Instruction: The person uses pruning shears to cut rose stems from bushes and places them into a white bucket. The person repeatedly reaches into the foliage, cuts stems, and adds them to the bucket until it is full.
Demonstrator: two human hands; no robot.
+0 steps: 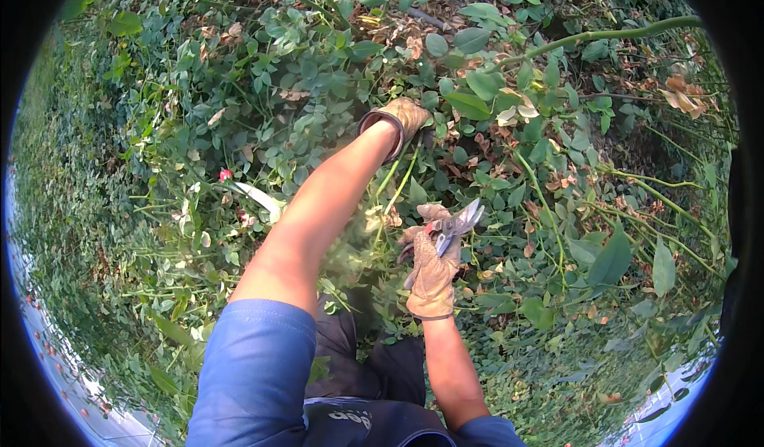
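My left hand [409,118], in a tan work glove with a dark cuff, reaches forward into the rose foliage. It is closed around thin green stems [401,187] that run back from it toward my body; its fingertips are hidden. My right hand [434,271], gloved the same way, is nearer to me and slightly to the right. Bypass pruning shears [456,226] with red on the handle lie in its grip, their metal blades pointing forward and right. Leaves surround both hands, and the blades appear apart from the stems held on the left.
A thick green cane [603,35] arches across the upper right. Thinner canes [662,202] spread at the right. Dry brown leaves [683,98] hang among the green. Left of my forearm are a red rose bloom [225,175] and a pale strip [258,197].
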